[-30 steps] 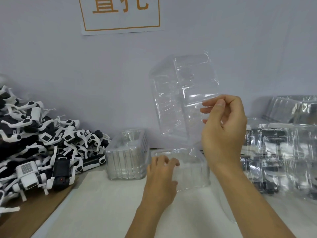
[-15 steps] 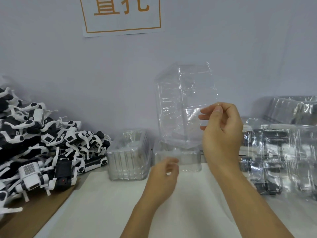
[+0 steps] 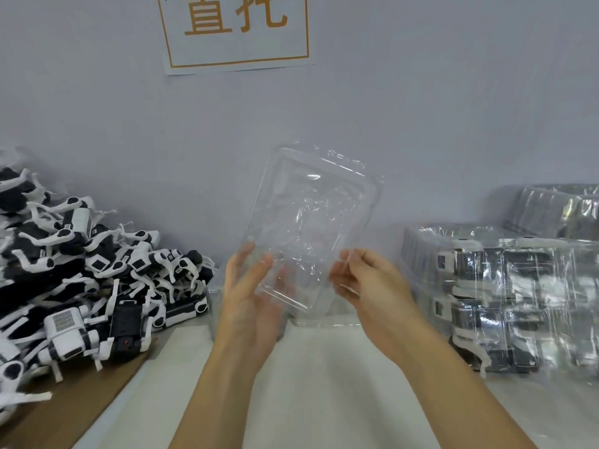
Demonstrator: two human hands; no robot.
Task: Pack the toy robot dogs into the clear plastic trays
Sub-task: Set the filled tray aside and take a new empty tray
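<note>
Head view: we hold 1 clear tray (image 3: 308, 234) tilted above the bench (image 3: 324, 384), left hand (image 3: 251, 299) and right hand (image 3: 366, 283) gripping its lower edges, probably readying it; toy dogs (image 3: 97, 270) piled at 9 o'clock.

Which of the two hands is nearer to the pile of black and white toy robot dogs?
Left. The left hand is beside the pile of black and white toy robot dogs; the right hand is farther away.
</note>
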